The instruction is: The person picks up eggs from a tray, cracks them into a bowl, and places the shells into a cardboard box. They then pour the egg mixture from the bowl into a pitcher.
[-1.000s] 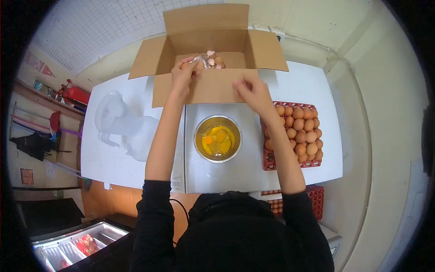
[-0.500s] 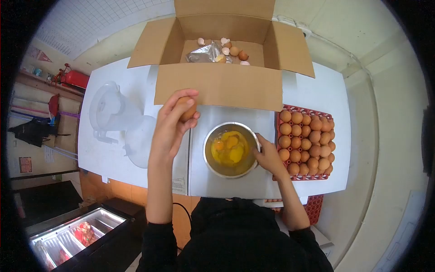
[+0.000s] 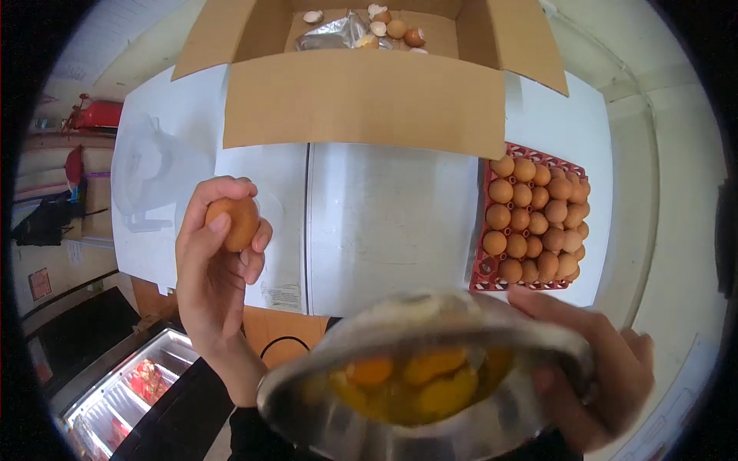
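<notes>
My left hand (image 3: 214,265) is closed around a brown egg (image 3: 233,224), held above the left side of the table. My right hand (image 3: 603,357) grips the right rim of a metal bowl (image 3: 384,313), which is raised close to the camera and tilted. Inside the bowl lie several raw yolks (image 3: 447,393) in clear egg white. Motion blurs the bowl and my right fingers somewhat.
An open cardboard box (image 3: 361,100) at the back holds broken eggshells (image 3: 396,29) and a silvery wrapper (image 3: 334,34). On the right stands a red egg tray (image 3: 484,278) with many brown eggs. A translucent plastic jug (image 3: 142,173) is at left.
My right hand has lifted the bowl off the table towards the camera and tilted it. My left hand has moved left and down with the egg. The view has shifted too.
</notes>
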Motion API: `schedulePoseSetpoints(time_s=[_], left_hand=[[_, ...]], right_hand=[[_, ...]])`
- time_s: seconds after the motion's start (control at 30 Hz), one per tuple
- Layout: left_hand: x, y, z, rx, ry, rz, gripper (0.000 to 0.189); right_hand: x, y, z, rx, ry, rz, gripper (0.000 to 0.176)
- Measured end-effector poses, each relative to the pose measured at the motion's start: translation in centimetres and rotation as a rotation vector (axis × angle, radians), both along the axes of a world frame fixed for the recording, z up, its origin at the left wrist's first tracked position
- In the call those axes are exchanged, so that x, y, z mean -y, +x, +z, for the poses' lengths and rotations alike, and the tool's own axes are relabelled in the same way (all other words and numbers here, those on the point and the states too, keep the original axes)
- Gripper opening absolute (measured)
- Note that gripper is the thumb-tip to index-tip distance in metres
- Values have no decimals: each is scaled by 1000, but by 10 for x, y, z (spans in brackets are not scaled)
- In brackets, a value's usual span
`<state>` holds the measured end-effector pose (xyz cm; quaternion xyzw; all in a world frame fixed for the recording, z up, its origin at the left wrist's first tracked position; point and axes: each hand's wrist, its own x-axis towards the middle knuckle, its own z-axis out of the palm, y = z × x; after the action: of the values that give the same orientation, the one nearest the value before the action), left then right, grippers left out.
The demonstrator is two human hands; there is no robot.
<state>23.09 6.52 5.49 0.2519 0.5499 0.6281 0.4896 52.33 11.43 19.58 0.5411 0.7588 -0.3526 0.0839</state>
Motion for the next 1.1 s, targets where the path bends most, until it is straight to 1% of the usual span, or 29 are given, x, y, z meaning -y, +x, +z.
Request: schedulePoseSetpoints(time_s=[0.07,0.17,0.3,0.43,0.5,0.57,0.63,0.67,0.7,0.77,0.8,0.87,0.9,0.97,1.03,1.1], left_hand=[[3,1,-2,-19,-24,-7,34],[11,-10,-16,21,-74,-62,32],[26,-7,-31,40,-166,-9,27],[41,-11,-44,47,-180,-93,25],[43,-12,-42,49,-179,-129,25],[48,-2,-20,202,-191,-5,24],[55,-3,-14,74,-171,45,22],[61,-8,-11,6,-158,75,21],[68,-13,-16,-4,-93,111,20],[89,-33,-9,117,-97,159,20],[99,-42,-5,180,-96,177,20],[112,-53,-3,120,-61,312,20],[120,-64,-3,137,-63,339,20],[132,-82,-5,151,-56,384,20],[142,-97,-7,145,-43,421,20],[148,-107,-8,135,-34,432,20]], right_hand=[[0,-4,1,49,-8,6,51],[-1,-11,-1,62,-6,-7,52],[-2,-20,-6,65,-7,-27,53],[-1,-29,-6,50,8,-63,55],[0,-36,-8,24,18,-99,55],[2,-47,-12,-20,26,-166,56],[3,-55,-21,-167,65,-185,57],[-1,-55,-31,-288,109,-106,51],[-5,-56,-42,-408,148,-21,49],[-16,-72,-69,-486,317,87,48],[-15,-85,-66,-492,269,37,49],[-13,-112,-61,-505,177,-67,52],[-20,-127,-72,-556,188,-53,52],[-28,-156,-89,-630,285,-16,51],[-30,-185,-101,-673,457,25,47],[-35,-206,-123,-701,537,36,49]])
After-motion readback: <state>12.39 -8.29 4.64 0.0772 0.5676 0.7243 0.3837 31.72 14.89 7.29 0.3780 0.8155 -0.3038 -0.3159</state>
